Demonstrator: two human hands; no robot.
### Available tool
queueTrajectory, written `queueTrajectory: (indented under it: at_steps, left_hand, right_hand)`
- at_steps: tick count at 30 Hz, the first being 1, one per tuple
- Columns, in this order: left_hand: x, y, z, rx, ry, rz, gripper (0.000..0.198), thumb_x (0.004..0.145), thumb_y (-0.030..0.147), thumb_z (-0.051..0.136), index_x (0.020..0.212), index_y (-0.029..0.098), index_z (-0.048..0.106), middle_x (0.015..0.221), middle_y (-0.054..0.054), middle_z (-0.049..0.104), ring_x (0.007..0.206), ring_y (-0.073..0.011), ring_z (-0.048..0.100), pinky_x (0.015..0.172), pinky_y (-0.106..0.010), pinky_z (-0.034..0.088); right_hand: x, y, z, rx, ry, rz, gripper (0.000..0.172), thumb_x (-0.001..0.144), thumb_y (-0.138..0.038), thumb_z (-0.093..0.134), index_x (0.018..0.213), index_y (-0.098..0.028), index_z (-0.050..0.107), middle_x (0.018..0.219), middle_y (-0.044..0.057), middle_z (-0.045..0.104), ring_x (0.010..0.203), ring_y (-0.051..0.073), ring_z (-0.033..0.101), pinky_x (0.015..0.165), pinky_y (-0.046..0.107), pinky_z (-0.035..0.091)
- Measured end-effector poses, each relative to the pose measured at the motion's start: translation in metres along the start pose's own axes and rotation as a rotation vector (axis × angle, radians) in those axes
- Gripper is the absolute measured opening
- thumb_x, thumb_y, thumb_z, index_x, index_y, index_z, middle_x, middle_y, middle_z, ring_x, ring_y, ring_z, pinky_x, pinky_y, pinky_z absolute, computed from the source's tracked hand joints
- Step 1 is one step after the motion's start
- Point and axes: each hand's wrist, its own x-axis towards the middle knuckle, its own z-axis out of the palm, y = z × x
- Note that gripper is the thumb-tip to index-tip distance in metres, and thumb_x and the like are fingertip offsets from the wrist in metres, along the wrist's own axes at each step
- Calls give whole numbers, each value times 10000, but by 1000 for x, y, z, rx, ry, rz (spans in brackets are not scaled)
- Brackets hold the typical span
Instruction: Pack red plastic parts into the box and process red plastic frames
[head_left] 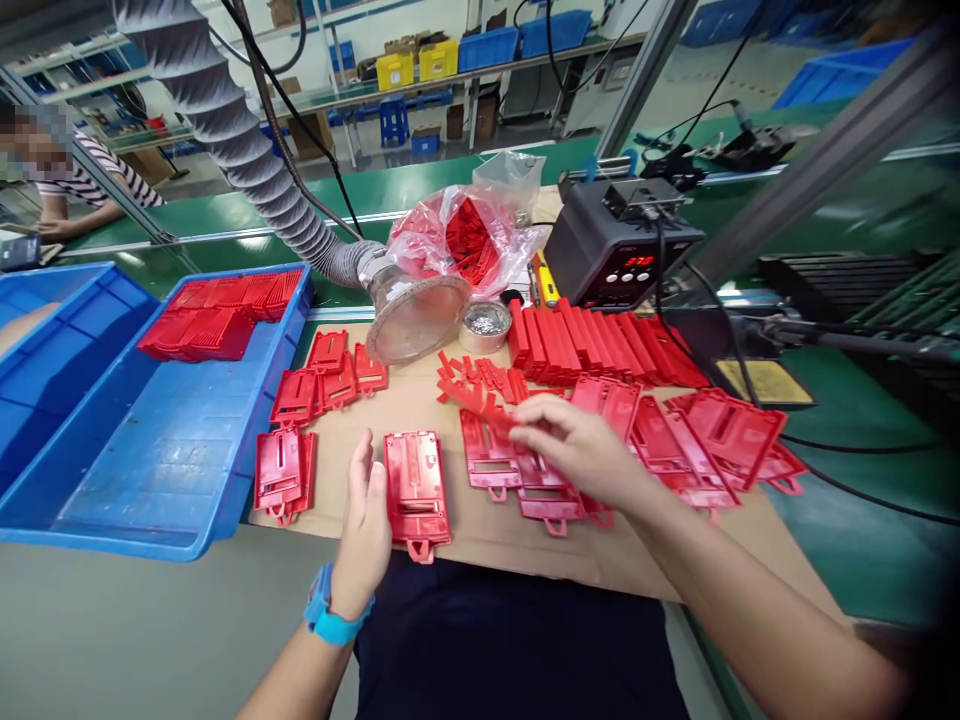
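In front of me a red plastic housing [417, 480] with a hook-shaped loop at its lower end lies on the brown cardboard [480, 545]. My left hand [367, 510], with a blue band on its wrist, stands along the housing's left edge, its fingers stretched out. To the right, my right hand [570, 440] pinches a flat red plastic strip [476, 402] above the pile. Small red pieces [495, 375] lie just behind that strip. Beneath the right hand are several more red housings [555, 505], some overlapping and partly hidden by it.
A blue bin [135, 450] with stacked red parts [217, 315] stands left. A fume extractor hood [416, 315] hangs over the board beside a round tin [484, 325]. Behind are a bag of red parts [472, 240] and a soldering station [622, 245]. A person [97, 180] sits far left.
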Motion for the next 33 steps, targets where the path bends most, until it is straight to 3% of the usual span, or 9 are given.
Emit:
queueTrajectory:
  at_steps: [3, 6, 9, 12, 14, 20, 25, 28, 33]
  left_hand:
    - [-1, 10, 1, 21, 5, 24, 534, 907, 471, 315, 1374, 216, 282, 1482, -60, 235, 1373, -191, 171, 1134, -360, 131]
    - [-2, 20, 5, 59, 75, 130, 461, 893, 451, 382, 1284, 213, 437, 1445, -53, 310, 1367, -193, 189, 1142, -349, 99]
    - [-2, 35, 11, -184, -32, 101, 466, 853, 487, 449, 1228, 216, 500, 1376, -65, 417, 1298, -237, 345, 1111, -382, 231]
    - [-1, 51, 15, -566, -332, -228, 518, 848, 516, 427, 1224, 169, 507, 1247, -114, 550, 1173, -295, 495, 988, -457, 410]
    - [1, 59, 15, -700, -407, -381, 420, 857, 396, 452, 1177, 136, 535, 1174, -125, 602, 1110, -307, 546, 908, -474, 476]
    - [4, 50, 6, -745, -258, -324, 386, 796, 96, 474, 1172, 180, 489, 1100, -63, 648, 1022, -255, 611, 834, -490, 525]
    - [-3, 46, 4, -678, -187, -290, 268, 788, 142, 552, 1055, 171, 549, 1010, -45, 677, 979, -240, 632, 843, -432, 535]
    - [-5, 50, 4, -639, -219, -324, 302, 793, 190, 581, 1090, 175, 529, 1070, -63, 658, 971, -236, 636, 819, -383, 548]
    - [-5, 49, 12, -552, -339, -372, 404, 776, 210, 594, 1159, 180, 471, 1061, -86, 657, 895, -224, 662, 770, -331, 549]
  right_hand:
    - [12, 3, -9, 454, 181, 297, 356, 621, -508, 701, 647, -188, 549, 628, -6, 588, 636, 149, 593, 678, 313, 493]
    - [8, -7, -7, 540, 213, 319, 362, 610, -508, 710, 643, -182, 557, 619, -1, 588, 600, 139, 589, 637, 295, 509]
    - [-14, -33, 8, 219, 165, 39, 174, 783, -348, 606, 719, -187, 602, 721, 24, 616, 678, 143, 602, 659, 278, 510]
    - [-29, -55, 22, -114, -12, -460, 144, 862, -162, 497, 875, -204, 635, 937, 53, 632, 887, 138, 591, 775, 257, 490]
    - [-23, -55, 24, -221, -95, -615, 172, 871, -158, 489, 972, -198, 622, 1062, 72, 604, 993, 140, 558, 842, 265, 469]
    - [34, -10, 16, -886, -119, -96, 202, 755, -182, 633, 932, -86, 652, 945, 152, 633, 944, 269, 563, 851, 403, 430]
    - [41, -1, 14, -921, -103, -29, 150, 792, -125, 538, 782, -112, 686, 839, 137, 681, 882, 261, 607, 837, 392, 434]
    - [23, -9, 3, -685, 99, 46, 260, 881, -233, 440, 986, -140, 659, 955, 104, 685, 902, 215, 629, 831, 355, 469]
    - [-9, -23, -9, 300, 268, 208, 320, 731, -455, 644, 912, -193, 671, 733, 48, 699, 705, 200, 665, 692, 358, 537]
